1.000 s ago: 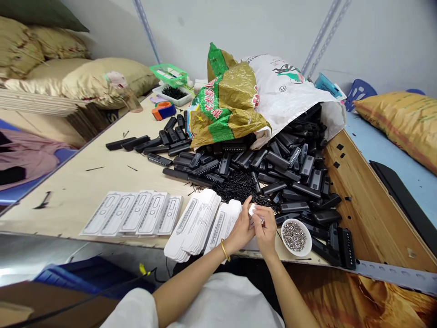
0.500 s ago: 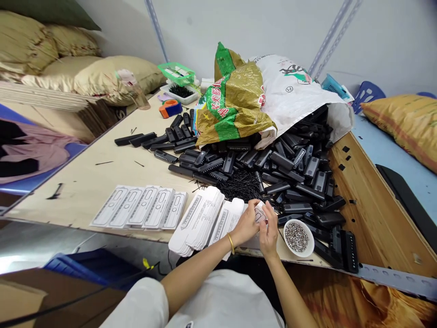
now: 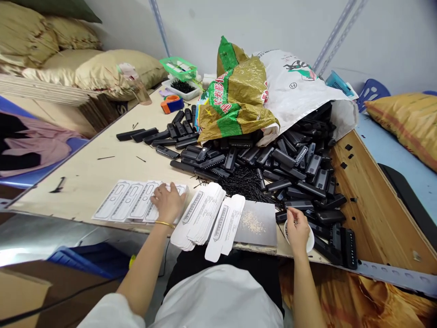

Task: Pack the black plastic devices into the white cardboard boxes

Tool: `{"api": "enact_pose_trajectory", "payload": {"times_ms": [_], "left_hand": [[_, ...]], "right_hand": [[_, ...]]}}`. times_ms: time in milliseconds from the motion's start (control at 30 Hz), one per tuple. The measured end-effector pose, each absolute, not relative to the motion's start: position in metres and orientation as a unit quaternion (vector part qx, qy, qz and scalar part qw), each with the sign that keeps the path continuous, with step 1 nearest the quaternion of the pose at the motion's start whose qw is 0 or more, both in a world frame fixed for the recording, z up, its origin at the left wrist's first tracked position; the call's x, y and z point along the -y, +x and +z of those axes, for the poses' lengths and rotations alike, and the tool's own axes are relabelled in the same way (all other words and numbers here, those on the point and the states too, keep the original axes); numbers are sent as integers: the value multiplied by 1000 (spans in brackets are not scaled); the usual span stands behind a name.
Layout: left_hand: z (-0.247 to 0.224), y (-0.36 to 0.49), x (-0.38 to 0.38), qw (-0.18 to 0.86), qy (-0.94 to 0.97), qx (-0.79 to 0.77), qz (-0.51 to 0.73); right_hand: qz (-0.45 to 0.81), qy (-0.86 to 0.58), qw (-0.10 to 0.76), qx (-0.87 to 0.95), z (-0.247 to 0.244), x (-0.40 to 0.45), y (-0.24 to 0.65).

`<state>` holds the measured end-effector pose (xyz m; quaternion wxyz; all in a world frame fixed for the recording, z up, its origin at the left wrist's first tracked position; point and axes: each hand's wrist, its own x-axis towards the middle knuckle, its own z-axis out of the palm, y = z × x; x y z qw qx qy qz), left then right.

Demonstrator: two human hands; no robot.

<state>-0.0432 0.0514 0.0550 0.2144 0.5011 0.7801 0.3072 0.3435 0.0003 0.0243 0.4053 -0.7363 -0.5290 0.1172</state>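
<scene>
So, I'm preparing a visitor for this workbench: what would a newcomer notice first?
Probably the gold-and-green bag and white sack towards the back of the table, with black cases heaped in front. Near the front edge, the left hand is on a row of printed boxes, and the right hand is at a white bowl.

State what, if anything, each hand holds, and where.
Left hand over the printed packets, right hand over the white bowl; whether either holds anything cannot be told.

Red Chinese writing point(image 3: 217, 94) on gold-green bag point(image 3: 250, 78)
White bag point(image 3: 307, 101) has a ringed mark point(image 3: 292, 85) like H; words on the cards point(image 3: 201, 217) are too tiny.
</scene>
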Motion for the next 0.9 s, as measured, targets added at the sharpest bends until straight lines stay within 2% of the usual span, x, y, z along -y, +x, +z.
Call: {"api": "enact_pose_trajectory", "payload": {"times_ms": [133,200,367,467,567,667,800,900], "left_hand": [[47,-35,-52,196,539,-759,307],[48,-27,-62,188,559,-748,304],[53,25,-119,175,628,-709,270],[52,68,-158,151,679,-693,191],[49,94,-183,129,681,-701,167],[49,95,-191,115,680,-708,151],[62,76,-183,109,685,-704,152],[77,61,-166,101,693,-691,181]], "right_hand": [[117,-779,301,537,1,8,383],[99,-777,275,557,-11,12,395],[76,-767,285,569,-26,17,399],[84,-762,304,565,-25,18,397],[96,-762,348,538,-19,21,393],[146,-763,434,457,-10,22,383],[344,-661,587,317,8,17,358],[497,-544,630,243,20,11,332]]}}
